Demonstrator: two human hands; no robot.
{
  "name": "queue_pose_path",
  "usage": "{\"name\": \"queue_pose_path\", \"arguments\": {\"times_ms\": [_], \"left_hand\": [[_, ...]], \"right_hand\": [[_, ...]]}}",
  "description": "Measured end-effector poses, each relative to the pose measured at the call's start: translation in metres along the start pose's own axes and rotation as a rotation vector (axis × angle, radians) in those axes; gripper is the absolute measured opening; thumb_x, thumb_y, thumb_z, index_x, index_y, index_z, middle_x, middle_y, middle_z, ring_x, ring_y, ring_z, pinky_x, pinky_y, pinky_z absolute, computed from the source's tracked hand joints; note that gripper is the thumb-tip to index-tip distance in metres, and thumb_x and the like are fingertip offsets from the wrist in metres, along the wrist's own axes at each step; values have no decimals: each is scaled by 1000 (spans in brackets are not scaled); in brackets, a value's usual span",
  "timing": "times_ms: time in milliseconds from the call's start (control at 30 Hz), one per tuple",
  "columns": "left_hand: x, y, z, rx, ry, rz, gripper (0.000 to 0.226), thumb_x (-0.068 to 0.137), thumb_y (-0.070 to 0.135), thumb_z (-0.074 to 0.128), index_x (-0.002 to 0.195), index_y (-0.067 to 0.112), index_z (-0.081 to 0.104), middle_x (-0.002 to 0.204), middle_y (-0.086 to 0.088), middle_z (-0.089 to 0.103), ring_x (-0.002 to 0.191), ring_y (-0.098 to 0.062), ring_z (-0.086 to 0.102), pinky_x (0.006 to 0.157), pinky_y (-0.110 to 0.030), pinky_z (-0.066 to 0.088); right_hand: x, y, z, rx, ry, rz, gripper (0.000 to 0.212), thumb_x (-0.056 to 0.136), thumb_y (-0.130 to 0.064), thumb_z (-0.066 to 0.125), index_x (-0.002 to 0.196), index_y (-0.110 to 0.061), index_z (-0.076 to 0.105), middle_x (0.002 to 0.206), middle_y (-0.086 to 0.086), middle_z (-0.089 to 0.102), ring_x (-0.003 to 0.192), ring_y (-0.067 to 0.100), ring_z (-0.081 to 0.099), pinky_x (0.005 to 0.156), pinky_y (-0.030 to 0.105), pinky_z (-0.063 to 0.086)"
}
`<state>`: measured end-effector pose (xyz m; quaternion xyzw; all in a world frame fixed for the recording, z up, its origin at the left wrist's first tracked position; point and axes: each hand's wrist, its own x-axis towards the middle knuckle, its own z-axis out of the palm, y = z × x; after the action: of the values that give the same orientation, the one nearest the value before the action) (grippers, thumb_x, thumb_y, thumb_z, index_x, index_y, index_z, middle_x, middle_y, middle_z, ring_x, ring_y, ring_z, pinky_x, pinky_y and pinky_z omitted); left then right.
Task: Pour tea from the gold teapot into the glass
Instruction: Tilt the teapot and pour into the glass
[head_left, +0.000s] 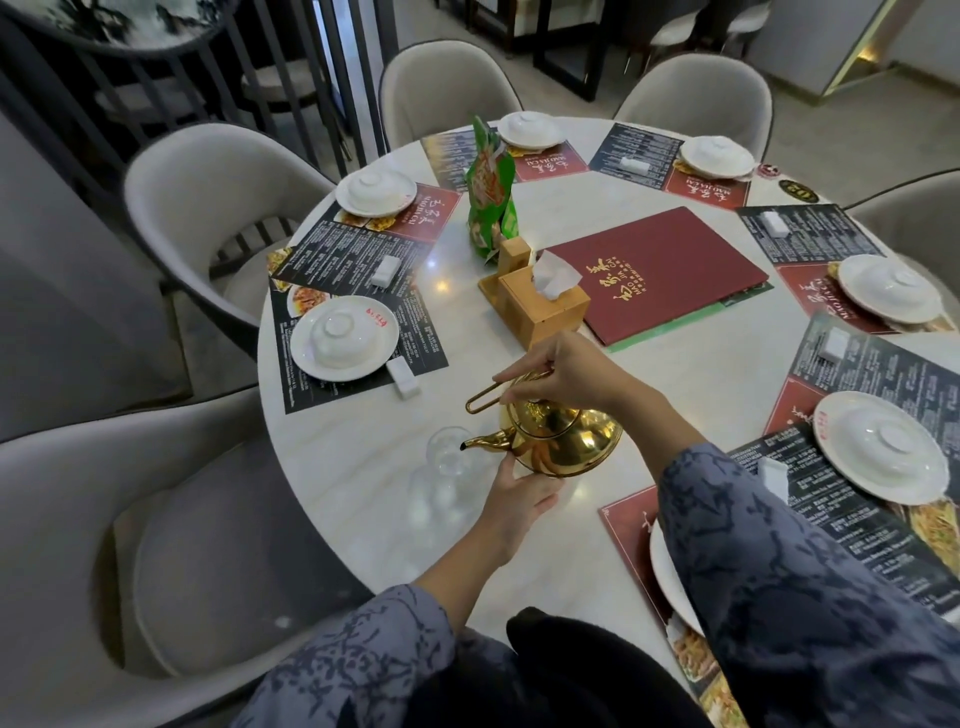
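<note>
Head view: shiny gold metal teapot (563, 441) sits tilted over the near-left part of the round white marble table (675, 395), spout pointing left, its tip at the rim of the clear drinking glass (448, 451). Right hand (566, 375) is closed around the thin gold wire handle from above. Left hand (519, 498) is cupped under the pot's lower side, fingers touching the body. Can't tell if tea is flowing, the glass is blurred.

Glass stands near the table's left edge, with a grey padded chair (171, 545) just beyond. Bare marble around the glass and in front of the pot. Behind the pot: a light wooden tissue box (543, 306), close to the right hand, then a dark red menu folder (654, 270) and a green snack bag (491, 192). Left, a white plate with an upturned bowl (344, 340) on a dark placemat, well apart from the glass.
</note>
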<state>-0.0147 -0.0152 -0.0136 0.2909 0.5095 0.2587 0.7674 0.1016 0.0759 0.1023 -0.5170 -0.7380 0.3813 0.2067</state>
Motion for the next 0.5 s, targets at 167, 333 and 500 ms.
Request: {"name": "queue_pose_path", "arguments": {"times_ms": [167, 333, 500], "left_hand": [[1, -1, -1, -9, -4, -10, 73, 93, 16, 55, 151, 30, 13, 141, -13, 51, 111, -20, 57, 102, -34, 46], [1, 1, -1, -16, -7, -42, 68, 94, 17, 49, 151, 29, 14, 141, -17, 51, 129, -31, 51, 105, -36, 42], [2, 3, 2, -50, -17, -46, 68, 94, 12, 47, 150, 29, 14, 143, -16, 48, 131, -34, 49, 107, -39, 41]], "right_hand": [[0, -7, 6, -72, -23, 29, 25, 74, -35, 80, 97, -27, 78, 61, -14, 67, 54, 16, 46, 51, 38, 33], [-1, -14, 6, -113, -15, 36, 25, 75, -32, 80, 98, -24, 79, 49, -20, 55, 49, 9, 37, 48, 25, 25], [-3, -24, 4, -185, -15, 45, 23, 76, -32, 79, 98, -25, 78, 48, -13, 42, 48, 10, 34, 42, 18, 26]]}}
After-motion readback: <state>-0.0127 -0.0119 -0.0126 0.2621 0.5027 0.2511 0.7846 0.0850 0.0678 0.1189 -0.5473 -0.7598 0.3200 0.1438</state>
